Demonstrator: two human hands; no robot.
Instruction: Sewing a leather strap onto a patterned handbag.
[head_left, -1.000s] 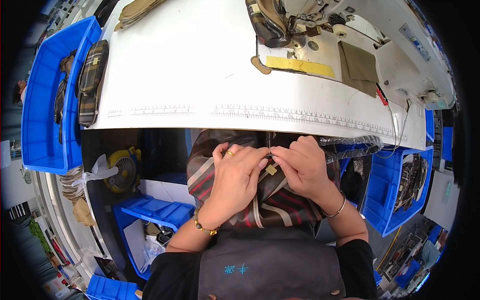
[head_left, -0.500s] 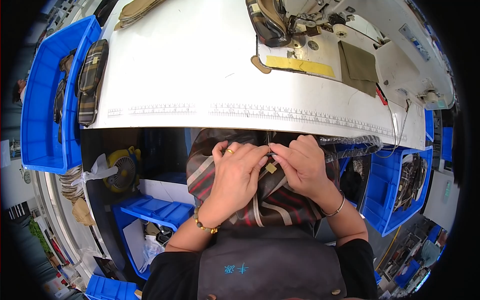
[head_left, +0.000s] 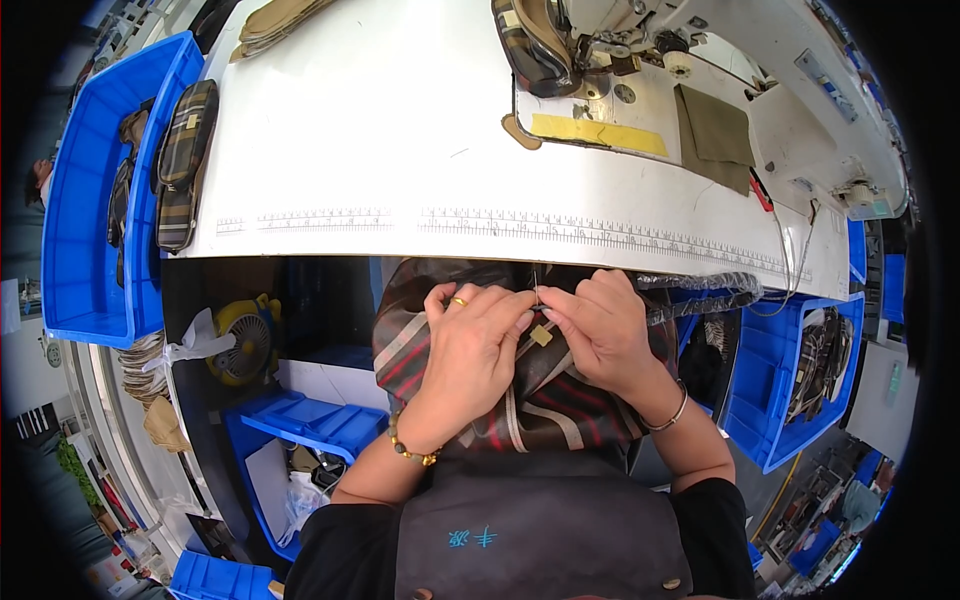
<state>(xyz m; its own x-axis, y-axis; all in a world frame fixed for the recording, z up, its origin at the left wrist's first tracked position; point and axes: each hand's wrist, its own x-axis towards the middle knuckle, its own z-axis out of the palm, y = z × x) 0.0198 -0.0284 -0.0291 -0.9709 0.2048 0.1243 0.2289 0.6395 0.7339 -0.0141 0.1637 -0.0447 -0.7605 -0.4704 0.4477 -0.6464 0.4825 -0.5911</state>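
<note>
Both hands meet over my lap, just below the table's front edge. My left hand (head_left: 480,340) and my right hand (head_left: 602,330) each pinch with thumb and forefinger, the fingertips almost touching. Between them a thin thread (head_left: 537,272) runs up toward the table edge; anything else in the pinch is too small to make out. Beneath the hands lies a dark striped cloth (head_left: 545,415) with red, grey and cream bands. A small yellowish tag (head_left: 541,335) rests on it just under the fingertips.
A white table (head_left: 340,150) with printed rulers carries a sewing machine (head_left: 640,40) holding a plaid pouch (head_left: 535,60). More plaid pouches (head_left: 188,135) lie at its left edge by a blue bin (head_left: 85,220). Another blue bin (head_left: 765,400) stands right, a yellow fan (head_left: 240,340) under the table.
</note>
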